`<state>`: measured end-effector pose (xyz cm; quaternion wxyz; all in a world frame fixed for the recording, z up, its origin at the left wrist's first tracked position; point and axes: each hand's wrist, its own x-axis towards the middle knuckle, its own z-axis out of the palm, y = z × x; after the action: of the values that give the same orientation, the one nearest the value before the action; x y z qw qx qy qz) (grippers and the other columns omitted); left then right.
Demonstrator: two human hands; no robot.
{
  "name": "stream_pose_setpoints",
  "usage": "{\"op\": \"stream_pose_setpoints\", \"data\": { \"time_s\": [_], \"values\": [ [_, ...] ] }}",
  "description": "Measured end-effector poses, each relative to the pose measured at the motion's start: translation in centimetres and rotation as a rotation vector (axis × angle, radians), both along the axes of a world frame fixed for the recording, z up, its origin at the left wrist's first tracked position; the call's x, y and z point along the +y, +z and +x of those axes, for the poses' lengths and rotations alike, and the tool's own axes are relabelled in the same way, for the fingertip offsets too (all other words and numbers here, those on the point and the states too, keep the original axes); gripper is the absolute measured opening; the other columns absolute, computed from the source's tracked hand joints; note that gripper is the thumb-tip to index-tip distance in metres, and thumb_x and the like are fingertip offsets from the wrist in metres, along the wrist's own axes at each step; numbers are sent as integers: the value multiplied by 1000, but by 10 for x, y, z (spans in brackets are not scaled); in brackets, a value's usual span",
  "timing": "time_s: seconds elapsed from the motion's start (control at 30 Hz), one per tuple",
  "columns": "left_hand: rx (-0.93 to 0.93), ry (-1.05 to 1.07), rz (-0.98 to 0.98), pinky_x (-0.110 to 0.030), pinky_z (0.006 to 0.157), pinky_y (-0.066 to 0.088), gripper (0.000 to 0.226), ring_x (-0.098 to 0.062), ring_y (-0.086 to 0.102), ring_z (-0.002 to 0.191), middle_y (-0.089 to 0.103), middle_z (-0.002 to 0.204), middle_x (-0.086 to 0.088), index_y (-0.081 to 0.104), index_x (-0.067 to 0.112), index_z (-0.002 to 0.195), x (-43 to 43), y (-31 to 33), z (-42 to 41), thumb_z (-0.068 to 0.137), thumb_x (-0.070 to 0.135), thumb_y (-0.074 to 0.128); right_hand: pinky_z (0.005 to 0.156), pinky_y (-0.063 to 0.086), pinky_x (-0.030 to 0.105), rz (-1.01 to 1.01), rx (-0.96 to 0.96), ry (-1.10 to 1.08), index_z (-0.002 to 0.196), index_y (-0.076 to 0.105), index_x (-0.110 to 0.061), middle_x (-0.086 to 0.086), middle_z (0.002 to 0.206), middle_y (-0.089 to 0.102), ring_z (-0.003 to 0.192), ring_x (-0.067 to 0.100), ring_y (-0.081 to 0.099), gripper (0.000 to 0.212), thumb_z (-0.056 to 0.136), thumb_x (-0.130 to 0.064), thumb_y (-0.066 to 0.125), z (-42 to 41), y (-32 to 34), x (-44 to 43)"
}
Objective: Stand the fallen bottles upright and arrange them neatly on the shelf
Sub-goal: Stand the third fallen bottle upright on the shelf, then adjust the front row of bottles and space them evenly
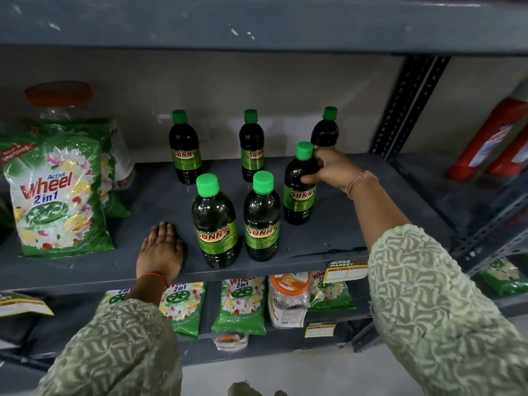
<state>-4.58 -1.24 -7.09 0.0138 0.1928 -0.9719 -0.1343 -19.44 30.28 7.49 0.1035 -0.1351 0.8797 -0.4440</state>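
Several dark bottles with green caps and "SUNNY" labels stand upright on the grey shelf [148, 207]. Three are in a back row: left [185, 150], middle [251, 147], right [325, 130]. Three stand in front: left [215, 224], middle [261, 221], right [299, 190]. My right hand [331, 170] grips the upper body of the front right bottle, just below its cap. My left hand [161, 250] lies flat, palm down, on the shelf near the front edge, left of the front left bottle and apart from it.
A green "Wheel 2in1" detergent bag [57, 195] stands at the shelf's left, with a clear orange-lidded jar [61, 101] behind it. Red packs [491, 138] lean on the neighbouring shelf at right. More detergent bags [243, 304] and a jar [288, 298] fill the shelf below.
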Motion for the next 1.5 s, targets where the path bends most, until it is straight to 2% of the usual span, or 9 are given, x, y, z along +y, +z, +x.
{"op": "stream_pose_setpoints", "data": {
  "time_s": [0.2,0.77,0.93,1.07,1.13,1.2,1.3,1.43,1.5],
  "values": [
    [4,-3,-9,-40,121,12,55,-27,11,146,13,158,-11,14,7,146,-1,-1,-1,97,27,27,105,39,49,-33,17,18,116,57,-19,8,123,63,116,25,56,62,59,-19,81,9,-15,2],
    [26,11,6,-39,121,11,54,-28,10,146,12,158,-13,14,5,146,-2,-4,-1,97,25,26,106,40,47,-69,26,139,121,52,-13,8,124,61,116,21,56,62,65,-10,79,79,-23,27],
    [68,15,79,-40,120,15,51,-30,17,144,21,155,-16,25,3,143,7,-10,-8,96,22,32,111,33,42,-99,-27,110,137,33,-15,2,135,52,125,17,47,101,52,-34,85,83,-43,38],
    [479,179,307,-46,93,42,37,-44,52,108,61,112,-32,60,-8,108,39,-5,20,87,16,42,105,30,26,-177,21,-53,142,16,-16,-7,132,41,127,11,39,113,53,-13,87,110,-81,39],
    [647,132,379,-37,75,41,43,-34,52,87,62,89,-27,62,-5,92,94,0,49,84,33,43,104,37,31,-228,59,-181,137,24,-15,-2,131,47,124,16,45,109,50,-18,89,118,-102,44],
    [639,5,510,-21,66,36,57,-22,48,79,58,81,-14,62,1,92,149,3,70,81,54,43,105,39,37,-234,77,-279,135,27,-15,3,130,48,124,21,45,106,49,-21,89,123,-118,48],
    [595,-40,682,-24,73,47,79,-18,53,82,57,92,-6,59,4,111,191,3,72,72,71,46,107,37,42,-160,151,-335,136,29,-10,12,134,44,127,28,40,100,55,-22,87,126,-131,32],
    [508,90,838,-11,81,47,79,-23,57,99,54,122,-9,41,4,135,210,2,45,68,23,79,99,37,32,-105,196,-382,132,35,-6,16,128,49,123,29,42,88,61,-24,83,125,-136,19],
    [473,141,844,-29,100,47,84,-32,51,120,51,135,-16,36,4,136,208,0,30,67,20,80,97,39,34,-93,229,-369,130,37,-4,17,126,51,122,31,44,85,62,-25,82,127,-137,11]
  ]
}}
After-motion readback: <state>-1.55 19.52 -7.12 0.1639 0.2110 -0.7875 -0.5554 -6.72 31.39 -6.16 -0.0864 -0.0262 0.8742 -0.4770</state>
